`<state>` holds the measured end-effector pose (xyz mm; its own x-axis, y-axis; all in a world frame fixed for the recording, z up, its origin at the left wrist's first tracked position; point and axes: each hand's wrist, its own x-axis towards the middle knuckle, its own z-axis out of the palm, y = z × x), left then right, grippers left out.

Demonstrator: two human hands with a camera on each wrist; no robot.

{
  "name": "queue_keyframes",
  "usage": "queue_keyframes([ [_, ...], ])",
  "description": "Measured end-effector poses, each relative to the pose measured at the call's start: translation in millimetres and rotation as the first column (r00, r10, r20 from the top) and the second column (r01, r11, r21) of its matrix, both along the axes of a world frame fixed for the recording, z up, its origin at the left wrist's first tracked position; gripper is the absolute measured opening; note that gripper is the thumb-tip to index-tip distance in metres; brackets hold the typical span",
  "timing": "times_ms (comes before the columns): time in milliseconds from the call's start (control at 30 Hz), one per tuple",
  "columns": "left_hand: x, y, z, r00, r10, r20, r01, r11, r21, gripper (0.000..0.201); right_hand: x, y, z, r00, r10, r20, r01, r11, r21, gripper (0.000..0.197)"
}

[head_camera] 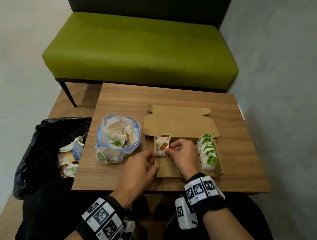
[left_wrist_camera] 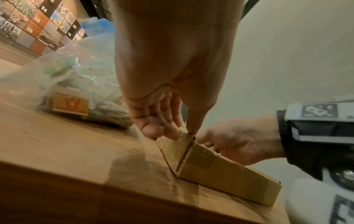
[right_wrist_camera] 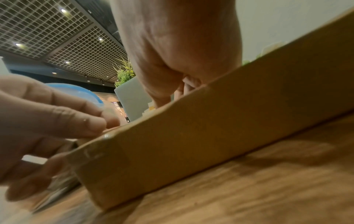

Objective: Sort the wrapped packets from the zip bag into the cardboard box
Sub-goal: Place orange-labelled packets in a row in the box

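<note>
An open cardboard box (head_camera: 168, 170) lies on the wooden table (head_camera: 124, 101) with its lid folded back. A row of green-labelled packets (head_camera: 208, 153) stands along its right side. Orange-labelled packets (head_camera: 162, 145) stand at its left end. My right hand (head_camera: 168, 148) is inside the box, fingers curled, pinching an orange-labelled packet at that stack. My left hand (head_camera: 155, 160) pinches the box's left wall (left_wrist_camera: 172, 148) near the front corner, thumb on the top edge. The clear zip bag (head_camera: 117, 139) with a blue rim stands open left of the box, with several packets inside.
A black bin bag (head_camera: 42, 148) holding wrappers and paper sits on the floor left of the table. A green bench (head_camera: 141, 49) stands behind the table and a grey wall (head_camera: 290, 93) runs close on the right. The box's front wall (right_wrist_camera: 210, 128) hides my right fingertips in the right wrist view.
</note>
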<state>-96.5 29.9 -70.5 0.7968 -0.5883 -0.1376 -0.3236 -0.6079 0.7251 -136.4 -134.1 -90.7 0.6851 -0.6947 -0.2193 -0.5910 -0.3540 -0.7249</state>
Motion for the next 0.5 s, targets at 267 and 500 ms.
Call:
queue_keyframes([
  [267,1.8,1.8,0.8,0.999,-0.001,0.048,0.000,1.000,0.026,0.027,-1.9,1.5,-1.7,0.998,0.032,-0.045,-0.031,0.999,0.032,0.021],
  [500,0.3,1.5,1.2,0.998,-0.012,0.059,0.010,1.000,0.027,0.029,0.7,3.0,2.3,0.998,0.057,0.006,-0.056,0.997,-0.056,0.015],
])
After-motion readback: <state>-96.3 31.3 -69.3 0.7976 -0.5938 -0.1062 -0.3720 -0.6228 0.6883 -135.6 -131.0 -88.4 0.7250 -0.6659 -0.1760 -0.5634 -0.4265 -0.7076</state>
